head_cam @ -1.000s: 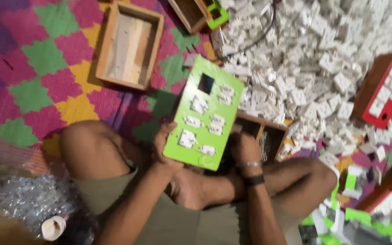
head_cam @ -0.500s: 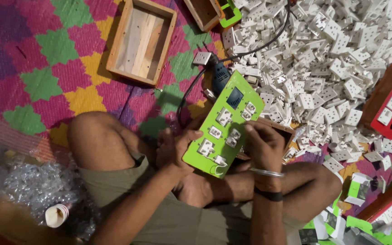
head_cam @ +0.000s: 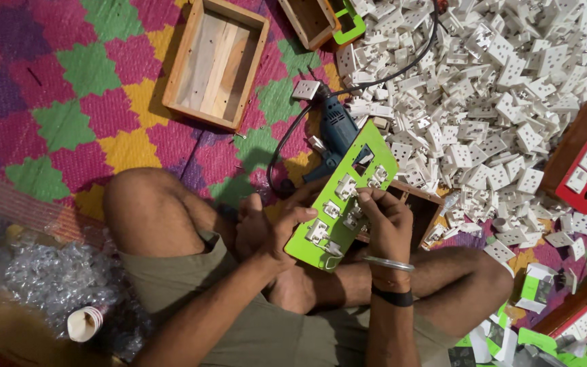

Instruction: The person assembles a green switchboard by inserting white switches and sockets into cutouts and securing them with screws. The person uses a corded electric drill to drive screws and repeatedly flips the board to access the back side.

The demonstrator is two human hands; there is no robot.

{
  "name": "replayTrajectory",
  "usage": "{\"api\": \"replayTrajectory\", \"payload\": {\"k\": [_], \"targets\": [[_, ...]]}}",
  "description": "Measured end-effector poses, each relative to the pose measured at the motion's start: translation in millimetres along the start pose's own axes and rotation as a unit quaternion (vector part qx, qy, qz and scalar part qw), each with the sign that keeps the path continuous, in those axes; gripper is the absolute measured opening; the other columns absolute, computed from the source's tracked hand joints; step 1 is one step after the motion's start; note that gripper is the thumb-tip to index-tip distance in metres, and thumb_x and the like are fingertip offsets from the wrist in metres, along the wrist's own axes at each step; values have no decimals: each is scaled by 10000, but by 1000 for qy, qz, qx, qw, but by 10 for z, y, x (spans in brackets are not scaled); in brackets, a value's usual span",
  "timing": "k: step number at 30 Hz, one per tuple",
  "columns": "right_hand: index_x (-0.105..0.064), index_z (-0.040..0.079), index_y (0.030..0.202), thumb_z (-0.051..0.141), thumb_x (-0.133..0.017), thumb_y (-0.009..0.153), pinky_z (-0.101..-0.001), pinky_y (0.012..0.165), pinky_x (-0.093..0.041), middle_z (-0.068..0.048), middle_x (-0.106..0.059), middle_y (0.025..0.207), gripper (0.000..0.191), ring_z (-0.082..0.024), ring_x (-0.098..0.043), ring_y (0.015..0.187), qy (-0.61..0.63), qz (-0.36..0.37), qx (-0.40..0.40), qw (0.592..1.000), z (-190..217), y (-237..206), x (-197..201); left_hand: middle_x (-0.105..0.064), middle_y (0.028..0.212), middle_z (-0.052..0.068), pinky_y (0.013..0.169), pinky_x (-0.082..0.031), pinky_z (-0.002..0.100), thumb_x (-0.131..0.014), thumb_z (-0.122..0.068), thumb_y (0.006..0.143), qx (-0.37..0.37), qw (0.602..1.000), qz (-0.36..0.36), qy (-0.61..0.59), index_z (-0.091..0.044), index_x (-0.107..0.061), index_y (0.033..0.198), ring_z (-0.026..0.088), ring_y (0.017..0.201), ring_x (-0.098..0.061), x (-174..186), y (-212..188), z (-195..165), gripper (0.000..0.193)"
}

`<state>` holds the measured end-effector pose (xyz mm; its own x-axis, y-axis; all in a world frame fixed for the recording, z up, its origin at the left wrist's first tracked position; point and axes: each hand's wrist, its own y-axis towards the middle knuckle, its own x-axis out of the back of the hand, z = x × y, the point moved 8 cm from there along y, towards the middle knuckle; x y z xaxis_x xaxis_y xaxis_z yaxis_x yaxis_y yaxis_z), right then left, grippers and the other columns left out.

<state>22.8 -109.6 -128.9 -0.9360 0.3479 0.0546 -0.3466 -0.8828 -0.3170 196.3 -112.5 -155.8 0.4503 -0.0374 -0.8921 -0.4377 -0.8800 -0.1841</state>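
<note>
Green panel sits gripped at its lower edge by the left hand, right hand fingertips pinching a white socket.

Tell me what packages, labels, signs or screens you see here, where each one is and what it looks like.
No labels, signs or screens show clearly.
Bubble wrap: lower left on the floor, crumpled clear plastic packing.
Green and white cartons: lower right by the person's knee, small folded boxes; print too small to make out.
Paper cup: lower left, on its side, white with a reddish pattern.
</note>
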Motion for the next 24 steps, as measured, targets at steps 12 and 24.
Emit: {"api": "replayTrajectory", "payload": {"k": [12,24], "targets": [[-693,3,1010,119,-689,982,-206,671,-477,12,-685,871,120,-45,-586,749,-78,-49,86,992,10,-124,-76,-578,1445,174,1137,-439,382,-532,-198,921,-4,997,6,-82,21,-443,1530,259,1306,-578,15,1,56,653],[-651,-2,1041,74,-681,1005,-236,729,-486,-25,-636,923,90,-90,-578,820,-173,-41,227,958,317,-248,-185,-590,1439,153,1128,-441,371,-529,-205,917,-6,998,8,-63,10,-457,1528,243,1303,-579,-2,2,32,651]]}}
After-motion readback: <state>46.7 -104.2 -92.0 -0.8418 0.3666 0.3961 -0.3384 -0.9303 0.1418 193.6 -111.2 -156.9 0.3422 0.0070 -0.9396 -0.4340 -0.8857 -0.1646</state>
